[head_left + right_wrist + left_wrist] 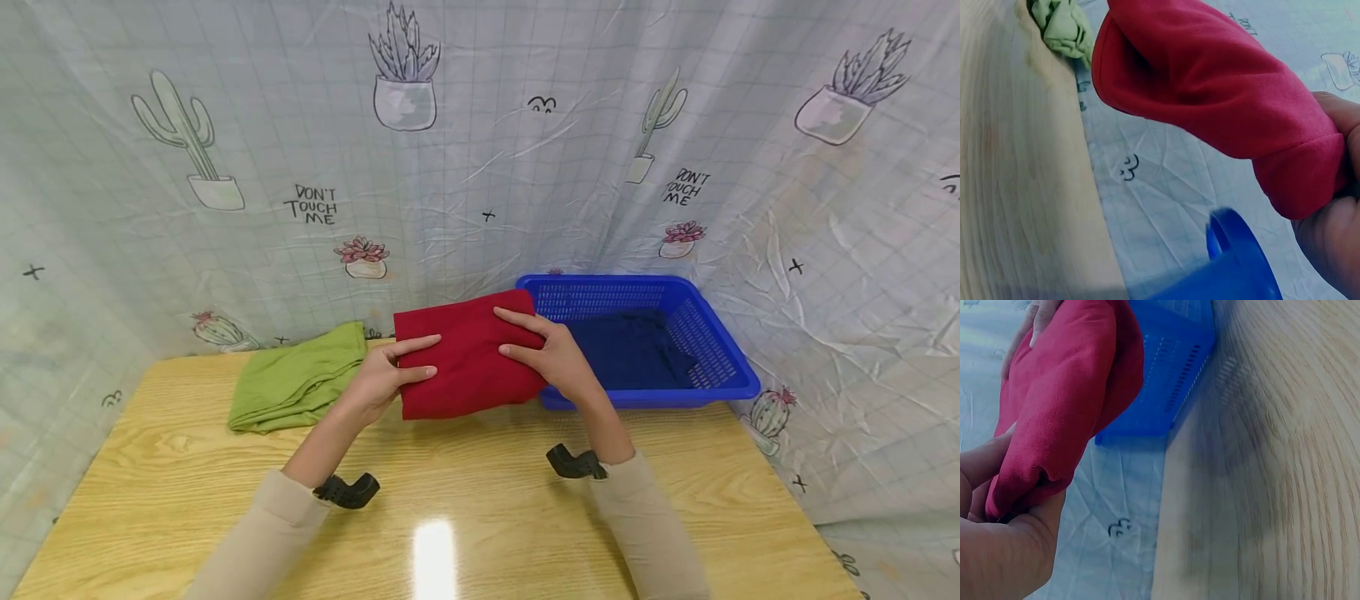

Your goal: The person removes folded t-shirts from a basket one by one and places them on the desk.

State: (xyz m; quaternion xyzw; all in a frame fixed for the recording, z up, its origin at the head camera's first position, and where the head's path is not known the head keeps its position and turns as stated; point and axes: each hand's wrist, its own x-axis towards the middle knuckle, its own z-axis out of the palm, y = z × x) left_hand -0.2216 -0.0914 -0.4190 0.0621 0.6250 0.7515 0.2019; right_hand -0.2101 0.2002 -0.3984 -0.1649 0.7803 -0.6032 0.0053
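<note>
A folded red cloth (468, 358) is held up off the table between both hands, beside the blue basket. My left hand (380, 377) grips its left edge, thumb and a finger lying on the near face. On the right edge, my right hand (558, 354) pinches the cloth in the same way. In the left wrist view the folded layers of the red cloth (1063, 394) sag toward the table. The right wrist view shows the red cloth (1210, 81) with its lower fold hanging partly open. Fingers behind the cloth are mostly hidden in the head view.
A folded green cloth (300, 379) lies at the table's back left. The blue plastic basket (723, 367) stands at the back right with a dark blue cloth (637, 350) inside. A printed curtain (480, 167) hangs behind the wooden table (480, 483).
</note>
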